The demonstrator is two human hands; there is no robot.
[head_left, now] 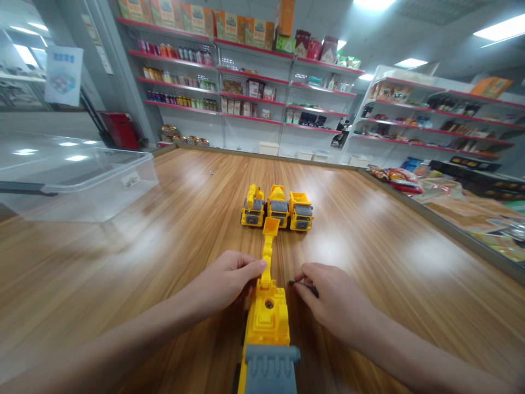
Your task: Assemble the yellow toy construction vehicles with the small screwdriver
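Observation:
A yellow toy excavator truck with a grey front end stands on the wooden table before me, its digger arm stretched away from me. My left hand is closed at the left side of that arm, thumb and fingers pinching it near its base. Just right of the toy, my right hand is closed on a small, thin black piece, whose kind I cannot make out. Beyond the bucket, three yellow toy trucks stand side by side: a crane truck, a mixer truck and a dump truck.
On the left stands a clear plastic bin. A tiny object lies on the far left of the wooden table. Packaged goods lie beyond the right edge. Stocked shelves rise behind.

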